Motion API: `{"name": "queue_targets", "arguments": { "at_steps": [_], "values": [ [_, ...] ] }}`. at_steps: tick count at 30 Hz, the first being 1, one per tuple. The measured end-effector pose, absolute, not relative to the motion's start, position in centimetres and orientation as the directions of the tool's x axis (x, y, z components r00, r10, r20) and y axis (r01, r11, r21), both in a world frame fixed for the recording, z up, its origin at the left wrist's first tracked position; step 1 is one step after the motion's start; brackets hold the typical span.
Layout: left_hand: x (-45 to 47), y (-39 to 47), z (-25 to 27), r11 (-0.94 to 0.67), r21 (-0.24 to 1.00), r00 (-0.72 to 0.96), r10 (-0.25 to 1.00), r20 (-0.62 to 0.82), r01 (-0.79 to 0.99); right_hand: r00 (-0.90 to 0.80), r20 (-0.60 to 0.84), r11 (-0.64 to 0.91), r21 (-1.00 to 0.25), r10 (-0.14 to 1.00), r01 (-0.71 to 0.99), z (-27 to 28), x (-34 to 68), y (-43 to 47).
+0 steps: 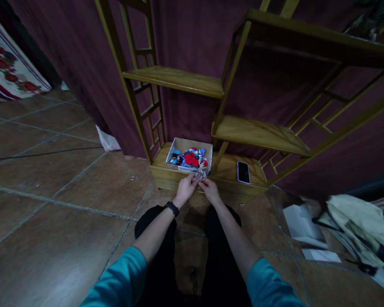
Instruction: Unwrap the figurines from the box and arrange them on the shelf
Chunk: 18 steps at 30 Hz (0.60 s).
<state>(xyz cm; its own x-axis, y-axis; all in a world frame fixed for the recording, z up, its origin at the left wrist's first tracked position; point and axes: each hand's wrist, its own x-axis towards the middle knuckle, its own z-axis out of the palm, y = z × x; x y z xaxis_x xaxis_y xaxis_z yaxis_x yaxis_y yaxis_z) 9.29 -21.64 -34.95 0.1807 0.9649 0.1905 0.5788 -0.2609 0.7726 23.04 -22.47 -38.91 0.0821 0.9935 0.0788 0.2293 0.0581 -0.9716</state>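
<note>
Between my fingertips is a small, clear, shiny figurine [199,174], pale pinkish with what look like antlers on top; its exact kind is hard to make out. My left hand [186,187] pinches it from the left, a dark band on that wrist. From the right, my right hand [209,189] grips it too, with fingers closed. Just beyond both hands, an open cardboard box [193,145] rests on the low shelf. Inside lie several small colourful toys [177,157], among them a bright red piece [191,160].
A phone [243,172] lies on the wooden shelf unit [176,79] to the right of the box. Shelf boards jut out above. On the tiled floor at right are a white box [304,221] and a cream bag [358,217]. A cable [45,152] crosses the floor at left.
</note>
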Motion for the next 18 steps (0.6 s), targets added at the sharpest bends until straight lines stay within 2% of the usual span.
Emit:
{"name": "queue_targets", "arguments": {
  "at_steps": [7, 18],
  "values": [
    [9.3, -21.7, -35.0, -0.298, 0.785, 0.231, 0.952, 0.201, 0.544, 0.108, 0.119, 0.073, -0.931, 0.987, 0.357, -38.5, 23.3, -22.7],
    [8.9, -21.8, -35.5, -0.324, 0.697, 0.291, 0.941, 0.171, 0.640, 0.132, 0.168, 0.073, -0.844, 0.977, 0.532, -37.1, 23.2, -23.5]
  ]
}}
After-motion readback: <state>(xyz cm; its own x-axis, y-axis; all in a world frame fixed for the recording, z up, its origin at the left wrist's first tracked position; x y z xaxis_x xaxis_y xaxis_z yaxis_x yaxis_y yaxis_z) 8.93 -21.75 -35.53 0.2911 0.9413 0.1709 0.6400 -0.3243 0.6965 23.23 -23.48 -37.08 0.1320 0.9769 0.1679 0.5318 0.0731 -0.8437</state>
